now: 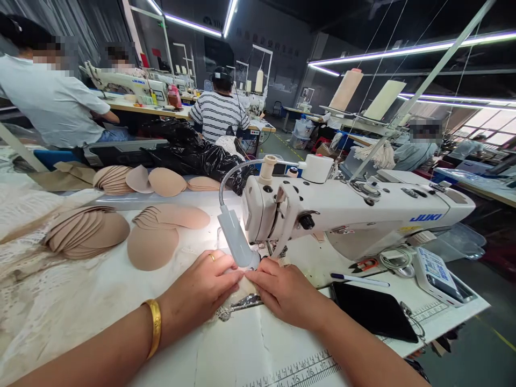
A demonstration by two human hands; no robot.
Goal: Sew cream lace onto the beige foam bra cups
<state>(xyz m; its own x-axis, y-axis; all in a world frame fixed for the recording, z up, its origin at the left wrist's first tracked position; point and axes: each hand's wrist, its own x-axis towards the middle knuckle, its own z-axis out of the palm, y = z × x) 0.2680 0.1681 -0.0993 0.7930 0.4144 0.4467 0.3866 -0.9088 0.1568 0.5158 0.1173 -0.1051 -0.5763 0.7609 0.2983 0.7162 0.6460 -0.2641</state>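
Your left hand [213, 282] and right hand [288, 293] press together at the cloth [246, 289], just below the lamp [236, 236]; pinching or merely flattening, I can't tell! Beige pads [153, 249] lie left on the table [226, 360], a pen [358, 280] right; ahead, a striped co-worker [220, 115] sits under strip lights [193, 25].

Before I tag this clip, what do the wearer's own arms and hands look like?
No sleeves or gloves show on either arm. The left hand wears a slim gold-coloured ring, with a broad gold-coloured bangle at that wrist. The right hand has no bangle at its wrist.
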